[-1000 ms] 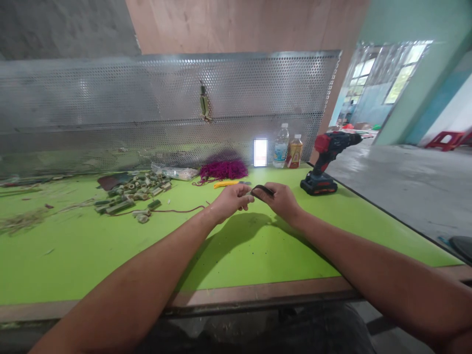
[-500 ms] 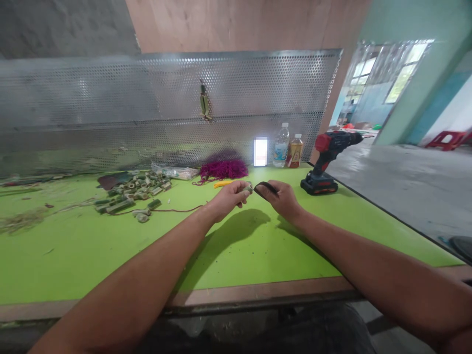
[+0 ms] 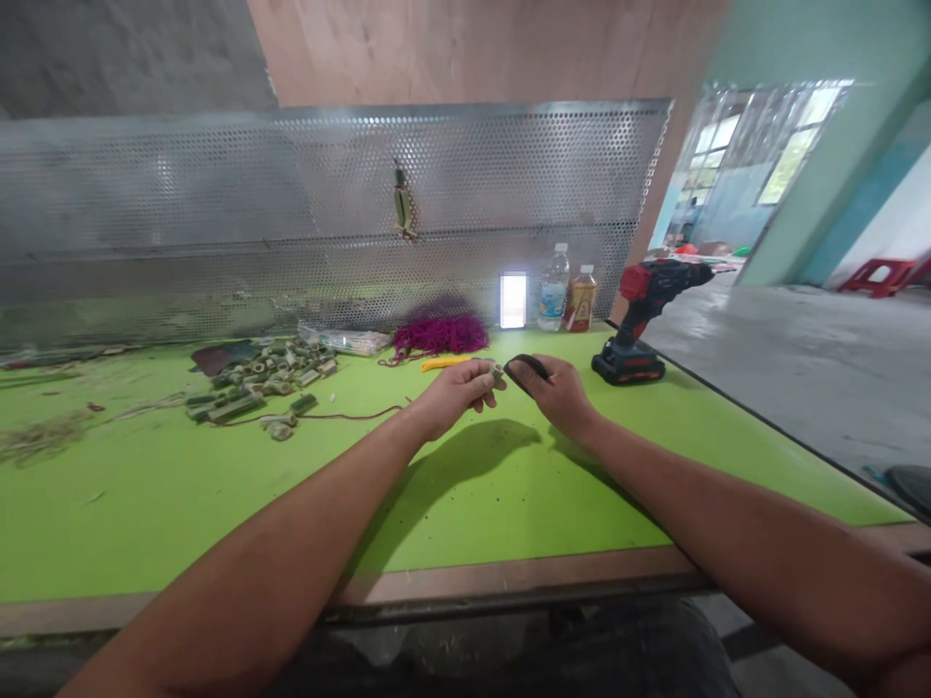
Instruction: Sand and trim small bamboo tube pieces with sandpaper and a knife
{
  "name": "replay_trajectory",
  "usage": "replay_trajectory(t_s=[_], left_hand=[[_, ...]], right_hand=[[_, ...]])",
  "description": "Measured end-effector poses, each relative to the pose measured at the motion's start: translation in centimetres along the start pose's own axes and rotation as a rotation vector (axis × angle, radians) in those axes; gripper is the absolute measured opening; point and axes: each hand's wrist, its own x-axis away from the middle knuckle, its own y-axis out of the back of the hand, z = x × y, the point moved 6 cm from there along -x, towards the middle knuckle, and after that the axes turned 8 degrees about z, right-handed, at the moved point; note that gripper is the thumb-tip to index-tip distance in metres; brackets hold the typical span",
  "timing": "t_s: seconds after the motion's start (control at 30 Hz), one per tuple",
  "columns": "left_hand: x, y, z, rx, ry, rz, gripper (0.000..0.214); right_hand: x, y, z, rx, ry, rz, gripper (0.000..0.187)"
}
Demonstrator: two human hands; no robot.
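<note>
Both my hands are raised a little above the green table (image 3: pixel 181 504), close together near its middle. My left hand (image 3: pixel 455 393) is closed, pinching a small green bamboo piece (image 3: pixel 496 370) at its fingertips. My right hand (image 3: pixel 554 393) is closed on a dark curved tool (image 3: pixel 529 364), whose tip points at the bamboo piece. A yellow-handled knife (image 3: pixel 445 363) lies on the table just beyond my left hand.
A heap of cut bamboo pieces (image 3: pixel 266 383) with a red cord lies at left. Purple yarn (image 3: pixel 440 335), a lit phone (image 3: pixel 513 300), two bottles (image 3: pixel 555 287) and a red-black cordless drill (image 3: pixel 640 320) stand along the back, before a perforated metal sheet (image 3: pixel 218 213).
Both hands have lifted slightly and shifted a little away from me; the dark tool stays against the bamboo piece.
</note>
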Motion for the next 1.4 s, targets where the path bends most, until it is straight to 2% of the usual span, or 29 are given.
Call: replay_trajectory(t_s=[0.13,0.3,0.4,0.53,0.67,0.8,0.93,1.03,1.17,1.27,1.4], left_hand=[[0.1,-0.3,-0.5,-0.070,-0.032,0.031,0.020],[0.2,-0.5,-0.8,-0.047,-0.088,0.090,0.018],[0.1,-0.1,-0.5,-0.023,-0.094,0.042,0.019],[0.0,0.2,0.1,-0.126,-0.054,-0.036,0.020],[0.0,0.6,-0.4,-0.218,-0.092,-0.136,0.019],[0.2,1.0,-0.9,-0.257,-0.110,-0.222,0.020],[0.3,1.3,-1.1,-0.316,-0.063,-0.288,0.021],[0.3,1.2,-0.9,-0.218,-0.062,-0.288,0.025],[0.0,1.0,-0.5,-0.093,-0.104,-0.248,0.030],[0.1,1.3,-0.3,-0.159,-0.089,-0.294,0.029],[0.4,1.5,-0.8,-0.247,-0.062,-0.321,0.027]], right_hand=[[0.2,-0.9,0.2,0.039,-0.001,0.103,0.047],[-0.2,0.5,-0.5,0.019,-0.066,-0.025,0.050],[-0.1,0.7,-0.3,-0.049,-0.047,-0.049,0.049],[0.1,-0.4,0.3,-0.007,0.028,0.053,0.048],[-0.1,-0.4,-0.5,0.096,-0.039,0.047,0.051],[-0.1,0.4,-0.7,0.036,-0.099,-0.040,0.053],[0.1,-0.6,-0.2,0.051,-0.068,0.051,0.052],[0.0,-0.7,-0.3,0.093,-0.086,0.063,0.052],[0.0,0.2,-0.7,0.046,-0.143,-0.028,0.054],[0.1,0.0,-0.2,0.022,-0.088,-0.004,0.053],[0.0,-0.6,-0.1,0.131,-0.066,0.057,0.054]])
